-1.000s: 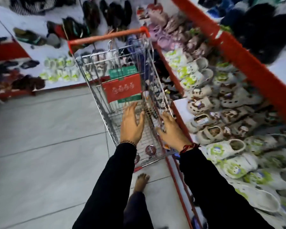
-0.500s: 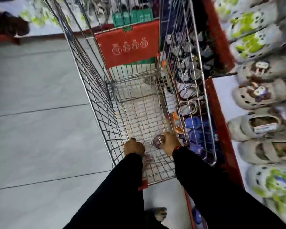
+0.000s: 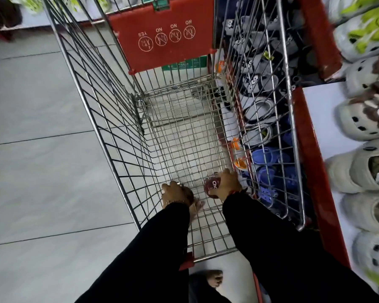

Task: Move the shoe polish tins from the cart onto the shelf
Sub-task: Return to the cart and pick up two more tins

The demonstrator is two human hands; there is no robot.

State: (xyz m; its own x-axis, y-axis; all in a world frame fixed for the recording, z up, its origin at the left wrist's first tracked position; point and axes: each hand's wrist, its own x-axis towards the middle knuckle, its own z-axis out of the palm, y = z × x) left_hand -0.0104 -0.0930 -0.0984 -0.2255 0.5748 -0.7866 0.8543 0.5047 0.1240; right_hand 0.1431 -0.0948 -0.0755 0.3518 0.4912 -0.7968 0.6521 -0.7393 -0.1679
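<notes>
Both my arms reach down into a wire shopping cart (image 3: 109, 119). Near the bottom of the cart, my right hand (image 3: 229, 182) is closed around a round dark red shoe polish tin (image 3: 212, 185) with white lettering on its lid. My left hand (image 3: 174, 192) is curled over a second dark tin (image 3: 189, 193), which is mostly hidden under the fingers. To the right of the cart runs the shelf (image 3: 322, 114), white on top with a red edge.
Pale clogs (image 3: 363, 119) crowd the shelf top, and blue and grey clogs (image 3: 269, 158) fill the lower level behind the cart's right wall. A red flap (image 3: 164, 33) stands at the cart's far end. Grey tiled floor (image 3: 42, 149) lies to the left. A bare foot (image 3: 214, 278) shows below.
My hands went from hovering open over the cart to its bottom, where they closed on the tins. The view has dropped closer to the cart.
</notes>
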